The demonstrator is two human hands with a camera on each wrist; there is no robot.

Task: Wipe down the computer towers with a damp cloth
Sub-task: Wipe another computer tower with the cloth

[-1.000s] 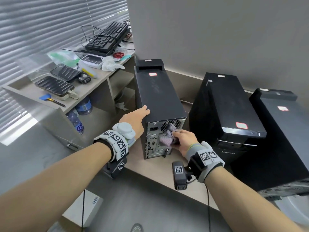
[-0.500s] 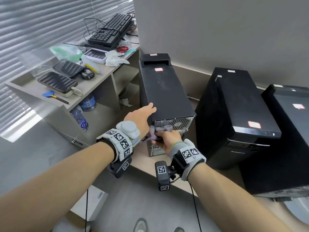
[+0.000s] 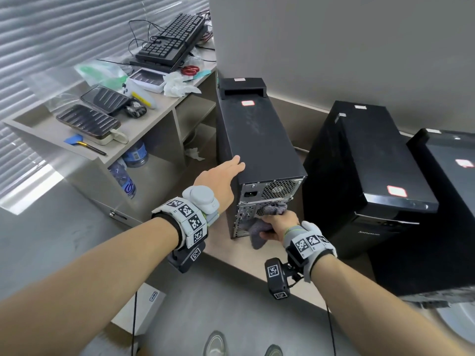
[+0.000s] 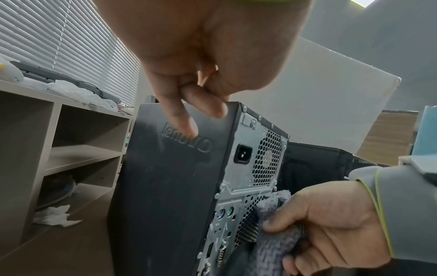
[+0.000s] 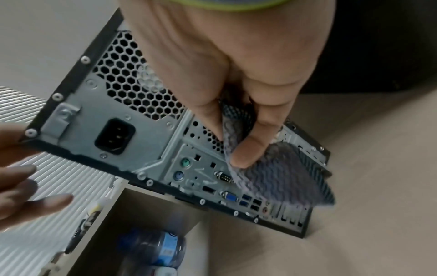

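The leftmost black tower [image 3: 257, 140] stands with its metal rear panel [image 3: 270, 191] facing me. My left hand [image 3: 228, 168] rests on the top near-left corner, and its fingers [image 4: 187, 119] hang straight down the side panel over the embossed logo. My right hand [image 3: 279, 224] grips a bunched grey cloth [image 3: 272, 210] and presses it against the perforated middle of the rear panel. In the right wrist view the cloth [image 5: 283, 171] is pinched between thumb and fingers and covers the panel's right part. Two more black towers [image 3: 372, 160] [image 3: 452, 191] stand to the right.
A beige shelf unit [image 3: 154, 119] on the left carries keyboards [image 3: 169, 39], trays and scissors, with water bottles [image 3: 123, 181] in its lower bay. A grey wall runs close behind the towers. A white box [image 3: 144, 309] lies on the floor near my feet.
My right hand has carried the cloth from the rear panel's upper left edge down and right to its middle. My left hand has stayed on the top corner.
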